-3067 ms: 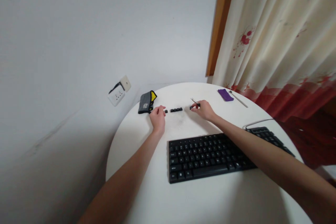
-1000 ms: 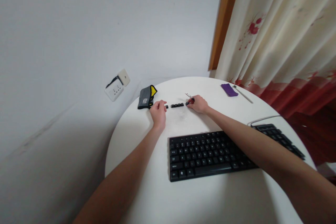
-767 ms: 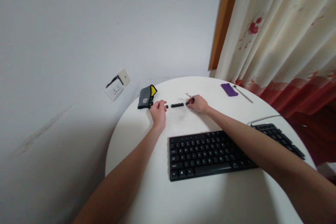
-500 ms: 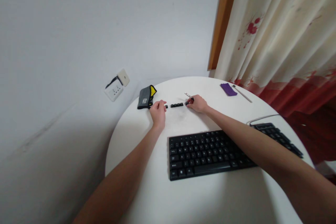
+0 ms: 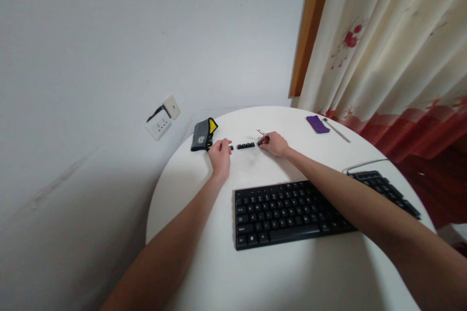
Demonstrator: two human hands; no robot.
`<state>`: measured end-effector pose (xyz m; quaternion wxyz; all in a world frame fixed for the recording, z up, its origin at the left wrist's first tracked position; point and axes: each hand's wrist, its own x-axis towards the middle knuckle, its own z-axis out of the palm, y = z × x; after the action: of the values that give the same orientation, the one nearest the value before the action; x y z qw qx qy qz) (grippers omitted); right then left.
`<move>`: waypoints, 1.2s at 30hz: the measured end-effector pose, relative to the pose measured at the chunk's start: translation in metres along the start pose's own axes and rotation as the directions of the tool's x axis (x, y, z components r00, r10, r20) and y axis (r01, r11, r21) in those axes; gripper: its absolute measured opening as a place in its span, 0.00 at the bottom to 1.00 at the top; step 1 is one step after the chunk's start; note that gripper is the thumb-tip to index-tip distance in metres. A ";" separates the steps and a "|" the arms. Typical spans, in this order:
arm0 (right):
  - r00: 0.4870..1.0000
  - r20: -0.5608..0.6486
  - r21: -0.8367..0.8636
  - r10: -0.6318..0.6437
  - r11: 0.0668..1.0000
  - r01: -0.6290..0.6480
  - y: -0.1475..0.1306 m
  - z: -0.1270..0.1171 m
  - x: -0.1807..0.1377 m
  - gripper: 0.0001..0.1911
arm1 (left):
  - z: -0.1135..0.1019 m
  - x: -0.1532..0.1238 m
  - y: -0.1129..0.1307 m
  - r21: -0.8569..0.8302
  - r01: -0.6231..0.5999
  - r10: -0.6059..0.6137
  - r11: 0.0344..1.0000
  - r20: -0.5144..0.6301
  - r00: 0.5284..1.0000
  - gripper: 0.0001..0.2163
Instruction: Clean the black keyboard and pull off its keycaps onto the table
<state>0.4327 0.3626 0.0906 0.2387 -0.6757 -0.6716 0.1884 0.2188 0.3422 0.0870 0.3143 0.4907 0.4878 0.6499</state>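
My left hand (image 5: pixel 220 154) rests on the white table with its fingers curled together. A small black keycap (image 5: pixel 231 147) shows right beside its fingertips; whatever the fingers may hold is hidden. Several more black keycaps (image 5: pixel 245 146) sit in a short row between my hands. My right hand (image 5: pixel 274 145) is closed around a small tool (image 5: pixel 261 132) with a silvery metal end and a dark part at the fingers; its exact kind is too small to make out. Another black keycap (image 5: pixel 260 143) is at the right fingertips. Under my right forearm lies a black keyboard (image 5: pixel 277 214).
A grey pouch with yellow lining (image 5: pixel 201 136) lies left of my left hand. At the back right are a folded purple cloth (image 5: pixel 317 124) and a thin brush (image 5: pixel 337 130). The keyboard cable (image 5: pixel 365 163) curves over the right side. A wall with sockets (image 5: pixel 158 125) borders the table (image 5: pixel 204 262).
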 end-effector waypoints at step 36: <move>0.949 -0.241 0.469 -0.203 0.832 0.297 -0.023 -0.090 -0.119 0.20 | 0.002 -0.045 0.054 0.075 -0.155 0.090 0.985 0.540 0.837 0.12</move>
<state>0.4623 0.2369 0.1690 0.4879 -0.5108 -0.6581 0.2606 0.2389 0.2853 0.1225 0.3664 0.7000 0.3854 0.4767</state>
